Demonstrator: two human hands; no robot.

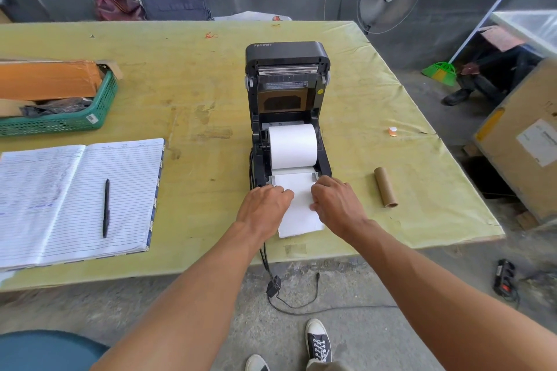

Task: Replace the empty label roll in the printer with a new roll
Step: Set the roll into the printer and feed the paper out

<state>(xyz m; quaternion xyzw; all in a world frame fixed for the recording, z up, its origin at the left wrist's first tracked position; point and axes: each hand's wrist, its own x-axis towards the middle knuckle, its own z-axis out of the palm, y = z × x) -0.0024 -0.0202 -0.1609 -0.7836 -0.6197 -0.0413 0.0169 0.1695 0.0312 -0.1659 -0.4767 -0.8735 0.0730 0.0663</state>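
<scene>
The black label printer [286, 69] stands on the table with its lid swung up and back. A full white label roll [293, 146] sits in its bay. A strip of white label paper [300, 211] runs out over the printer's front edge onto the table. My left hand [265, 208] holds the strip's left edge with curled fingers. My right hand [336, 205] holds its right edge, also with curled fingers. The empty brown cardboard core [385, 187] lies on the table to the printer's right.
An open lined notebook [75, 199] with a black pen [106, 208] lies at the left. A green basket [69, 120] holding cardboard stands behind it. Black cables [265, 256] hang off the table's [196, 99] front edge. A small scrap [392, 131] lies right of the printer.
</scene>
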